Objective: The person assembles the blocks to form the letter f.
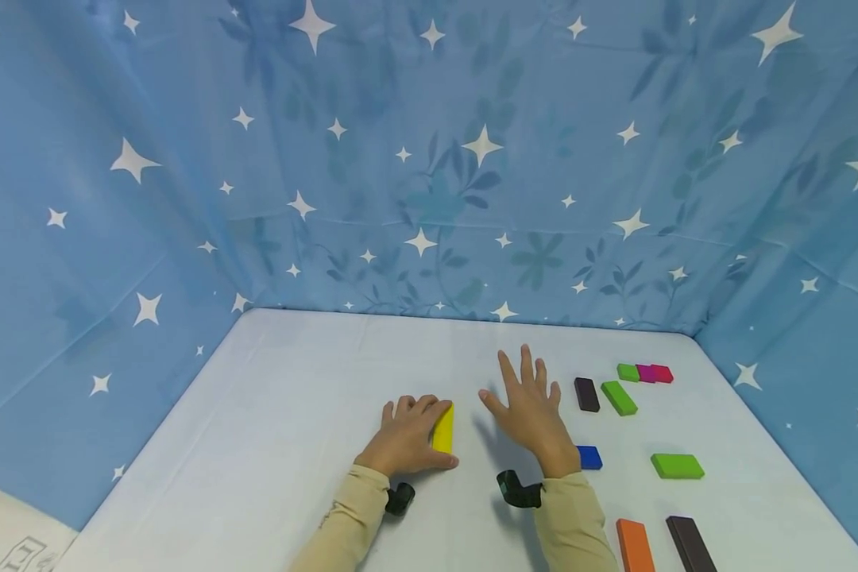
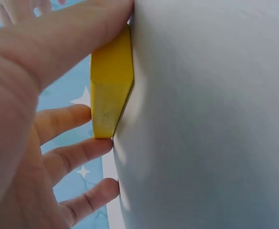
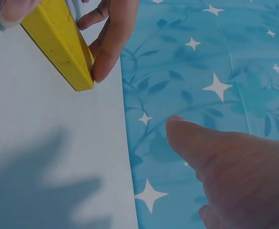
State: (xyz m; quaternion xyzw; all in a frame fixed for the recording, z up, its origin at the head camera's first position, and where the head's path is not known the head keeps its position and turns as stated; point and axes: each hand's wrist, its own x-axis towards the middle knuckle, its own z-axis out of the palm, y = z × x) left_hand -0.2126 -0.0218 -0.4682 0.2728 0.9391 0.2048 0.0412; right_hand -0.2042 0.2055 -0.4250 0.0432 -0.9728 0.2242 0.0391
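Observation:
A yellow block [image 1: 443,433] stands on the white table, near its middle. My left hand [image 1: 406,438] holds it between the thumb and the fingers, thumb at the near end and a fingertip at the far end. The left wrist view shows the same yellow block [image 2: 112,62] against the table, partly behind the thumb. To its right, my right hand [image 1: 532,411] hovers over the table with spread fingers and nothing in it. In the right wrist view the thumb [image 3: 197,143] points toward the block, apart from it.
Right of my right hand lie a dark block [image 1: 586,395], green blocks [image 1: 619,398] [image 1: 678,466] and a blue block [image 1: 589,457]. A short green, purple and red row [image 1: 646,373] lies farther back. Nearer are an orange block [image 1: 635,546] and a dark long block [image 1: 690,544]. A starry curtain [image 1: 429,175] encloses the table.

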